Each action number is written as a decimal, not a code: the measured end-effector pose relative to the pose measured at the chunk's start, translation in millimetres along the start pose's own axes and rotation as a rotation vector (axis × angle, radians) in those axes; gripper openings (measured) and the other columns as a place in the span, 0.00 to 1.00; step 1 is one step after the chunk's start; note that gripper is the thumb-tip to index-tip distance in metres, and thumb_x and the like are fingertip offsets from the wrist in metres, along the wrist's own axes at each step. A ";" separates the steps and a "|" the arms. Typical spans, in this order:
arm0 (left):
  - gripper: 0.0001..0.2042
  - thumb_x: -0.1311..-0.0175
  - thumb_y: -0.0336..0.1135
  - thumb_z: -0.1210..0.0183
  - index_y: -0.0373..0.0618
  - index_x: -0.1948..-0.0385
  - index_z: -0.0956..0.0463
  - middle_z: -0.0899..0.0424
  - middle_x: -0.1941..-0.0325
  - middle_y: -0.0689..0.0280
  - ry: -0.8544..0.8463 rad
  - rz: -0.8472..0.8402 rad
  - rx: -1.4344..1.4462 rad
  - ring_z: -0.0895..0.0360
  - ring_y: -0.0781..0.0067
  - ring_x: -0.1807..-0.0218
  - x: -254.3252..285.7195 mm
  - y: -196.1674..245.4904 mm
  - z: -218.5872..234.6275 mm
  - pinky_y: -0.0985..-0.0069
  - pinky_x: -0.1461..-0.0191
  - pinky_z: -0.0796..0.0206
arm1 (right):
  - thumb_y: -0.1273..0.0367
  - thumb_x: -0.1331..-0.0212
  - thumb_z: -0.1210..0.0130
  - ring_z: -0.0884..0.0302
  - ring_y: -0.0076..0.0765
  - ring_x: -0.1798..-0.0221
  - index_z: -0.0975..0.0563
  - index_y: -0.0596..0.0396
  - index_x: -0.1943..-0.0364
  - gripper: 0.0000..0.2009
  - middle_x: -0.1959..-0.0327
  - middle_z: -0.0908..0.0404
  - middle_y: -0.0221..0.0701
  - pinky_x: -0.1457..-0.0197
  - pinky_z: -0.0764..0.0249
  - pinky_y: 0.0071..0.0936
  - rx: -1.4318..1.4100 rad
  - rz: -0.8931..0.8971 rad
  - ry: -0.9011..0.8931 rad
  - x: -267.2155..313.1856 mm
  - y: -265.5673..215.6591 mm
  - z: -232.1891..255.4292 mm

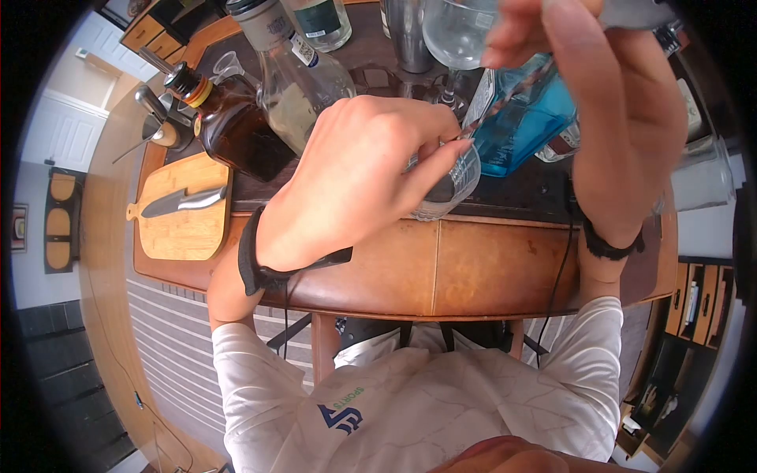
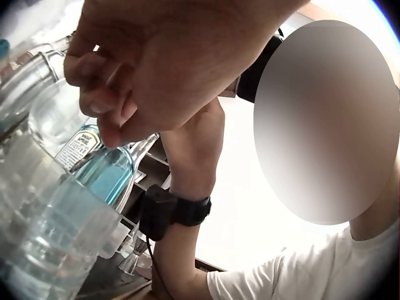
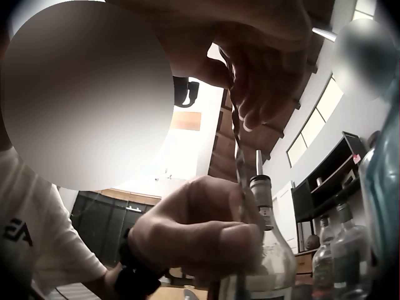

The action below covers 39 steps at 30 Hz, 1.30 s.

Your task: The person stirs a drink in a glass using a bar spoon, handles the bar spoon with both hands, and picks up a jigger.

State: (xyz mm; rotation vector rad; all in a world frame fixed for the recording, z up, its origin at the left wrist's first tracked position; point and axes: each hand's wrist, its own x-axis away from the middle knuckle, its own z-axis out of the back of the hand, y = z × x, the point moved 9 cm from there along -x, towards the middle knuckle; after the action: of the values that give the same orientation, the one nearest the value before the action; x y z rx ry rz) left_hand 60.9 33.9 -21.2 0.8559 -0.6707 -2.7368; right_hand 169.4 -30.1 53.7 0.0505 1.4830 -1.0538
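Note:
A twisted metal rod (image 3: 238,147) slants down to a clear cut-patterned glass (image 1: 451,189). My left hand (image 1: 355,169) pinches its lower part between thumb and index finger above the glass rim; the same hand (image 3: 200,228) shows low in the right wrist view. Higher up, my right hand (image 1: 627,118) holds the rod's upper part with bent fingers, as the right wrist view of that hand (image 3: 269,53) shows. The left wrist view has my left hand (image 2: 162,62) over the glass, largely covering my right hand. The rod's lower end cannot be made out.
A blue bottle (image 1: 524,126) stands just behind the glass, beside a stemmed glass (image 1: 460,35) and a metal shaker (image 1: 410,35). At left are a clear bottle (image 1: 296,87), a brown bottle (image 1: 240,130) and a cutting board (image 1: 177,232) with a knife (image 1: 185,202).

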 end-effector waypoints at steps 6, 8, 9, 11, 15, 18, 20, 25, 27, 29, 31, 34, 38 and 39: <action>0.06 0.36 0.30 0.33 0.37 0.69 0.18 0.19 0.75 0.62 -0.008 0.027 -0.012 0.26 0.72 0.80 -1.1 -3.8 1.1 0.74 0.75 0.35 | 0.73 0.30 0.46 0.25 0.25 0.77 0.23 0.65 0.74 0.13 0.79 0.23 0.34 0.72 0.31 0.26 0.289 0.199 -0.100 1.5 -11.9 -4.4; 0.06 0.36 0.30 0.33 0.37 0.69 0.18 0.19 0.76 0.62 0.004 0.034 -0.012 0.27 0.72 0.80 -1.0 -4.6 1.5 0.74 0.75 0.36 | 0.74 0.31 0.45 0.27 0.27 0.80 0.24 0.65 0.76 0.13 0.82 0.25 0.35 0.75 0.34 0.29 0.340 0.162 -0.136 -2.1 -11.9 -4.4; 0.06 0.36 0.30 0.33 0.37 0.69 0.18 0.19 0.76 0.62 0.005 0.035 -0.012 0.27 0.72 0.80 -1.1 -4.7 1.3 0.74 0.75 0.36 | 0.74 0.32 0.45 0.28 0.31 0.83 0.25 0.63 0.78 0.14 0.85 0.27 0.35 0.77 0.36 0.31 0.389 0.112 -0.165 -5.6 -14.4 -5.1; 0.06 0.36 0.30 0.33 0.37 0.70 0.19 0.19 0.76 0.61 0.016 0.030 -0.006 0.27 0.72 0.80 -1.2 -4.4 1.7 0.74 0.75 0.36 | 0.75 0.32 0.44 0.30 0.35 0.86 0.26 0.62 0.79 0.14 0.87 0.30 0.36 0.80 0.38 0.33 0.437 0.061 -0.193 -6.4 -9.9 -6.7; 0.06 0.36 0.29 0.34 0.37 0.70 0.19 0.20 0.76 0.61 0.008 0.030 -0.013 0.27 0.70 0.80 -0.5 -3.6 0.5 0.73 0.75 0.36 | 0.75 0.33 0.43 0.31 0.38 0.88 0.28 0.61 0.83 0.17 0.88 0.30 0.37 0.82 0.39 0.32 0.501 0.228 -0.128 -2.0 -18.7 -11.2; 0.06 0.35 0.29 0.35 0.36 0.69 0.20 0.21 0.77 0.60 0.003 0.010 -0.003 0.27 0.67 0.80 -0.1 -1.7 0.2 0.73 0.75 0.36 | 0.75 0.34 0.42 0.32 0.38 0.89 0.28 0.60 0.84 0.18 0.89 0.31 0.37 0.83 0.40 0.32 0.471 0.226 -0.145 -4.3 -20.1 -7.2; 0.06 0.35 0.28 0.36 0.36 0.69 0.21 0.22 0.77 0.59 -0.013 0.001 0.000 0.27 0.66 0.80 -0.2 -0.2 -0.4 0.72 0.74 0.36 | 0.75 0.34 0.42 0.32 0.37 0.90 0.28 0.60 0.84 0.18 0.89 0.31 0.37 0.83 0.40 0.32 0.387 0.173 -0.187 -4.8 -14.6 -6.1; 0.07 0.34 0.28 0.36 0.36 0.70 0.22 0.23 0.78 0.59 -0.026 0.006 0.013 0.27 0.66 0.80 -0.1 -1.0 -1.6 0.72 0.74 0.36 | 0.76 0.35 0.41 0.32 0.37 0.90 0.29 0.60 0.85 0.18 0.90 0.31 0.37 0.83 0.40 0.32 0.396 0.049 -0.201 -5.2 -8.2 -6.2; 0.07 0.34 0.29 0.36 0.36 0.70 0.22 0.23 0.79 0.59 -0.029 0.008 0.013 0.27 0.66 0.80 -0.4 -1.8 -2.1 0.71 0.74 0.36 | 0.76 0.35 0.41 0.31 0.38 0.90 0.29 0.60 0.85 0.18 0.90 0.30 0.38 0.83 0.40 0.32 0.457 0.105 -0.169 -2.2 -15.1 -10.0; 0.08 0.34 0.29 0.36 0.36 0.70 0.22 0.24 0.80 0.60 -0.011 0.006 0.052 0.27 0.67 0.81 -0.6 -2.5 -1.0 0.72 0.75 0.36 | 0.76 0.35 0.41 0.31 0.38 0.90 0.29 0.60 0.85 0.18 0.90 0.30 0.38 0.83 0.40 0.33 0.518 0.161 -0.137 -1.5 -18.2 -8.2; 0.08 0.34 0.29 0.36 0.36 0.70 0.22 0.24 0.80 0.60 -0.015 0.005 0.050 0.27 0.68 0.81 -1.3 -2.0 -0.6 0.72 0.75 0.37 | 0.76 0.34 0.42 0.31 0.40 0.89 0.28 0.60 0.84 0.18 0.89 0.30 0.38 0.83 0.39 0.34 0.417 0.079 -0.217 -2.9 -4.7 -7.4; 0.08 0.33 0.29 0.35 0.36 0.71 0.22 0.24 0.80 0.61 -0.017 -0.003 0.047 0.28 0.69 0.81 -1.7 -2.2 -0.8 0.73 0.75 0.37 | 0.76 0.34 0.43 0.30 0.42 0.88 0.28 0.60 0.83 0.17 0.88 0.29 0.39 0.82 0.39 0.35 0.468 0.268 -0.152 3.0 -19.8 -9.5; 0.08 0.33 0.29 0.35 0.37 0.71 0.22 0.24 0.81 0.61 -0.014 -0.005 0.054 0.29 0.70 0.82 -1.4 -2.4 -0.3 0.73 0.76 0.38 | 0.75 0.33 0.44 0.29 0.43 0.87 0.28 0.60 0.82 0.16 0.87 0.29 0.39 0.81 0.38 0.36 0.451 0.113 -0.268 -1.0 -4.4 -9.0; 0.08 0.33 0.29 0.35 0.37 0.71 0.22 0.24 0.81 0.61 -0.014 -0.005 0.054 0.29 0.70 0.82 -1.5 -2.4 -0.1 0.73 0.76 0.38 | 0.75 0.33 0.44 0.29 0.44 0.87 0.28 0.60 0.82 0.16 0.87 0.29 0.39 0.81 0.37 0.36 0.462 0.136 -0.259 0.1 -4.9 -8.8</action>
State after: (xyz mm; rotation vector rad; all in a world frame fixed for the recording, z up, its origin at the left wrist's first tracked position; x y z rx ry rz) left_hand 62.0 36.5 -21.7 0.8515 -0.7498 -2.7430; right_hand 159.7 -27.6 54.9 0.3252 0.9703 -1.2220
